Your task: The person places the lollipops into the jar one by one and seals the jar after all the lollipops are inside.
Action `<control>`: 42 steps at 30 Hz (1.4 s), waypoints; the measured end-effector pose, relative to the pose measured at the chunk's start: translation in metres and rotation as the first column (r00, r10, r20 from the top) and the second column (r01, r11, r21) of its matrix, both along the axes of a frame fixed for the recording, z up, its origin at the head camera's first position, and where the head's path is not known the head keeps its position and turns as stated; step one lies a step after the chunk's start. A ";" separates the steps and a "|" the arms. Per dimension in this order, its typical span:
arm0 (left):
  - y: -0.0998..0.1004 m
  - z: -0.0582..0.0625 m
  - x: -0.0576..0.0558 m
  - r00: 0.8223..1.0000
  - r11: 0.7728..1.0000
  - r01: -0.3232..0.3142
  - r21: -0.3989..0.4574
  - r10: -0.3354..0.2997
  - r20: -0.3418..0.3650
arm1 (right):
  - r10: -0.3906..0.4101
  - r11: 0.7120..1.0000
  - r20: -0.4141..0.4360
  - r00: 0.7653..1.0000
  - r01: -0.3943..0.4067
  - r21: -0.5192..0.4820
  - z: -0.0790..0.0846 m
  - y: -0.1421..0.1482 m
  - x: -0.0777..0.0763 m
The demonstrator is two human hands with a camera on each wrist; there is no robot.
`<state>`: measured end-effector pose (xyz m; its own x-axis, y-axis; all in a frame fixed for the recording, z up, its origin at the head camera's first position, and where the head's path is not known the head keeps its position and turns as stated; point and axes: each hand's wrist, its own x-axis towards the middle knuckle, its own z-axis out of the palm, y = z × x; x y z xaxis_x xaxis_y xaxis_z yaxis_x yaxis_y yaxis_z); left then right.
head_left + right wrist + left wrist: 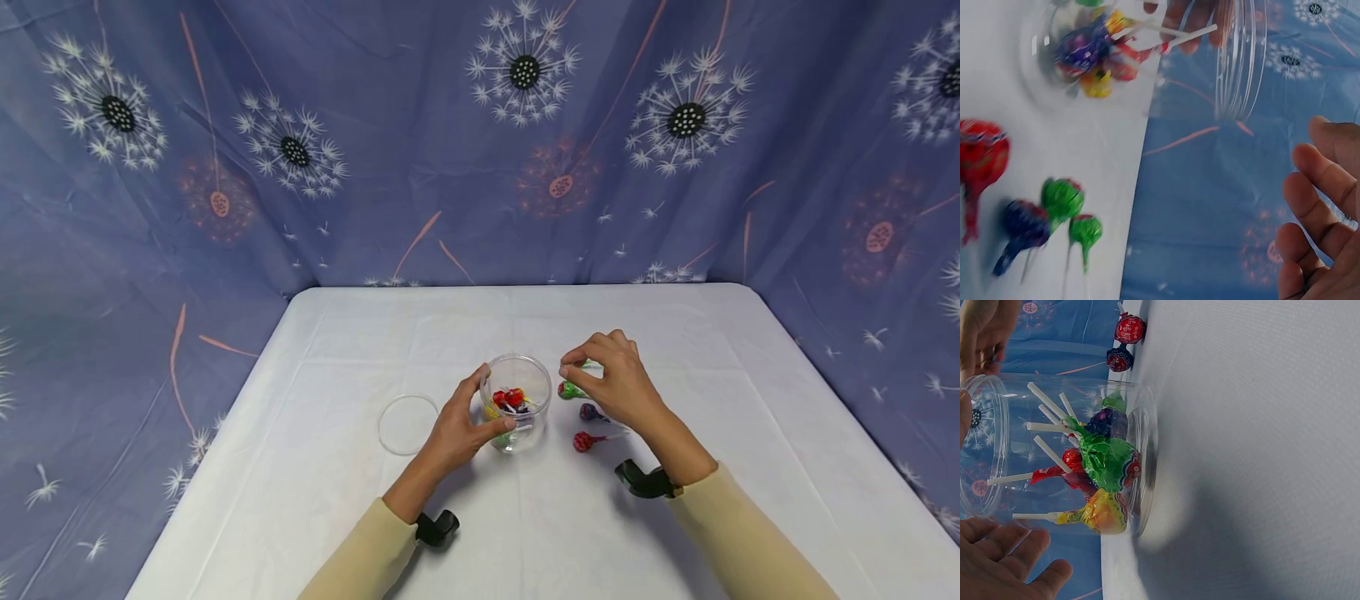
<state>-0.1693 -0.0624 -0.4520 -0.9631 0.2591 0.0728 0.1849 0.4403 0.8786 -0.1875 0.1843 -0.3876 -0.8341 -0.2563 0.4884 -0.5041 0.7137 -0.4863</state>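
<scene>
My two forearms, clad in long, pale cream cloth sleeves [367, 554], slanted forward and inward towards each other. My bare left hand [461, 429] was set in a wide, curved grip, thumb pointing to my right on the near side, forefinger reaching forward on the far side, the other fingers gently bent. My bare right hand [622, 383] hung raised at the wrist, its back turned up, fingers loosely bent side by side, thumb tip near the forefinger.

Curtained-off spot, room type unclear: dandelion-print fabric [420, 142] around white-covered table [525, 525].
</scene>
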 end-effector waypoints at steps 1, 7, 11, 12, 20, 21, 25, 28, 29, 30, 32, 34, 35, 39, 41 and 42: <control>0.000 0.000 0.000 1.000 1.000 0.000 -0.002 0.000 -0.002 | -0.008 1.000 0.000 1.000 0.008 0.000 -0.002 0.003 0.001; -0.001 0.001 0.000 1.000 1.000 0.002 -0.002 -0.002 -0.004 | -0.059 0.998 0.054 0.997 0.059 -0.005 -0.016 0.021 0.008; -0.002 0.001 0.000 1.000 1.000 0.003 0.003 -0.003 -0.008 | -0.085 0.996 0.133 0.987 0.085 0.004 -0.027 0.031 0.013; -0.002 0.001 0.000 1.000 1.000 0.001 0.002 -0.001 -0.007 | -0.091 0.996 0.156 0.984 0.091 0.010 -0.030 0.034 0.015; -0.002 0.001 0.000 1.000 1.000 -0.002 -0.007 0.002 -0.002 | -0.118 0.992 0.265 0.957 0.105 0.064 -0.059 0.053 0.023; -0.001 0.001 0.000 1.000 1.000 -0.002 -0.007 0.002 0.000 | -0.121 0.992 0.271 0.955 0.107 0.066 -0.062 0.055 0.024; -0.001 0.001 0.000 1.000 1.000 -0.005 -0.010 0.005 0.001 | -0.125 0.991 0.289 0.949 0.109 0.072 -0.073 0.062 0.028; -0.001 0.001 0.001 1.000 1.000 -0.005 -0.008 0.005 -0.003 | -0.137 0.989 0.298 0.945 0.114 0.095 -0.079 0.066 0.029; -0.001 0.001 0.001 1.000 1.000 -0.004 -0.007 0.004 -0.004 | -0.141 0.988 0.299 0.944 0.115 0.103 -0.081 0.067 0.029; -0.001 0.001 0.001 1.000 1.000 -0.004 -0.007 0.004 -0.005 | -0.145 0.987 0.298 0.943 0.116 0.111 -0.083 0.068 0.030; 0.000 0.001 0.001 1.000 1.000 -0.002 -0.008 0.002 -0.006 | -0.151 0.985 0.290 0.945 0.118 0.130 -0.086 0.070 0.032; 0.000 0.001 0.001 1.000 1.000 -0.001 -0.009 0.001 -0.006 | -0.153 0.983 0.281 0.947 0.118 0.137 -0.088 0.071 0.033; 0.000 0.000 0.001 1.000 1.000 -0.001 -0.009 0.001 -0.005 | -0.153 0.983 0.279 0.948 0.118 0.137 -0.090 0.072 0.033; 0.001 0.001 0.001 1.000 1.000 -0.002 -0.006 0.002 -0.004 | -0.151 0.984 0.286 0.946 0.116 0.137 -0.092 0.073 0.035; 0.001 0.001 0.001 1.000 1.000 0.000 -0.006 0.000 -0.004 | -0.151 0.984 0.299 0.942 0.114 0.139 -0.093 0.074 0.035; 0.002 0.001 0.001 1.000 1.000 0.000 -0.007 0.000 -0.005 | -0.150 0.984 0.303 0.941 0.111 0.142 -0.094 0.074 0.035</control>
